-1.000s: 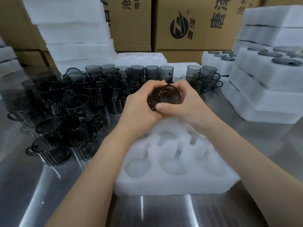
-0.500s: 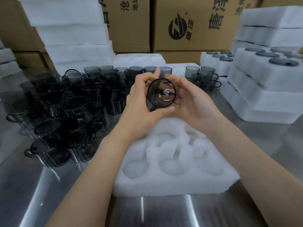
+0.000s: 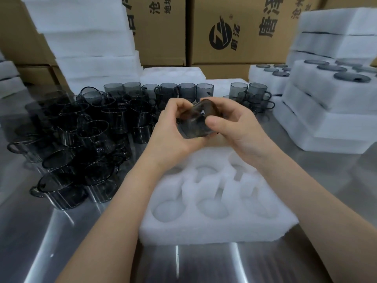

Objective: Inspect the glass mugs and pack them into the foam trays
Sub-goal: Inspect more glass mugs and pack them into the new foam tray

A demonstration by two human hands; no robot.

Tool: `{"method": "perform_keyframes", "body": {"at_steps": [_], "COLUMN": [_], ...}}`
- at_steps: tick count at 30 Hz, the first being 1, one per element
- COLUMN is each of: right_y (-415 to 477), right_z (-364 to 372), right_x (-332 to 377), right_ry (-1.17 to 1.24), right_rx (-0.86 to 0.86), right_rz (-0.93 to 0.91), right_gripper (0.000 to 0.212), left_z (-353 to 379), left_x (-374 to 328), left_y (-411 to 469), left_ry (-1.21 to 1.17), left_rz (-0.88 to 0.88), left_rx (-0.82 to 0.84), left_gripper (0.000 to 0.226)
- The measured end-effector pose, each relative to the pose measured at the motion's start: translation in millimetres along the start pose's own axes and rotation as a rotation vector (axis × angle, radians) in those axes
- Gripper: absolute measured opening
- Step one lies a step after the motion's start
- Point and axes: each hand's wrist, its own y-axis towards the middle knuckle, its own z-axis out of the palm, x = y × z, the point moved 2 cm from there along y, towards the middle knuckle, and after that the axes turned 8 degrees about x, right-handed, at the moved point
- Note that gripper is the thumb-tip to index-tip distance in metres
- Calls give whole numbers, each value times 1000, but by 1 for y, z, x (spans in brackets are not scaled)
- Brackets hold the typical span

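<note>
**A:** In the head view, which step is going on?

**B:** Inspection, I'd judge. One smoky glass mug [image 3: 194, 124] is being held tilted at mid-frame, above the far edge of the open foam tray [image 3: 214, 229]. The left grip [image 3: 173, 131] is curling round its left side and underside. The right grip [image 3: 234, 127] is pinching its right side, with the thumb lying on top.

**A:** And what is the next move calling for?

**B:** Probably turning the mug upright and lowering it into a pocket, with the handle lined up to the slot cut beside it. Glass on steel is asking for a steady hold.

**A:** What are the containers holding?

**B:** The near row of three pockets in that tray is holding nothing. The far row is partly hiding behind the wrists. At the right of the frame, the stacked trays [image 3: 326, 107] are showing dark round mugs seated in their top pockets.

**A:** And the unpacked stock?

**B:** The loose mugs [image 3: 81, 139] are crowding the counter [image 3: 51, 242] at the left and along the back. The cardboard boxes [image 3: 234, 27] are standing behind them.
</note>
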Motion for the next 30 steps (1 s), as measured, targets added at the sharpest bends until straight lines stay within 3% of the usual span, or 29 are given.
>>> {"method": "perform_keyframes", "body": {"at_steps": [7,13,16,20,22,30], "right_y": [0,1,1,-1,-2,0], "right_z": [6,0,-3,-5,-6,3], "right_x": [1,3,2,4,4,3], "right_ry": [-347,-161,69,181,145,-277], "right_rx": [-162,-264,-131,107,144,-134], "right_rz": [-15,24,111,115,126,38], "right_gripper": [35,25,18,49,51,22], "left_z": [3,3,-1,-3,-3,1], "left_x": [2,2,2,2,3,10], "left_y": [0,1,1,2,2,3], "left_ry": [257,232,195,110,106,263], "left_rz": [-4,-4,8,-15,-23,-52], "left_rx": [75,87,34,-14,-8,96], "left_gripper": [69,78,75,68,64,72]}}
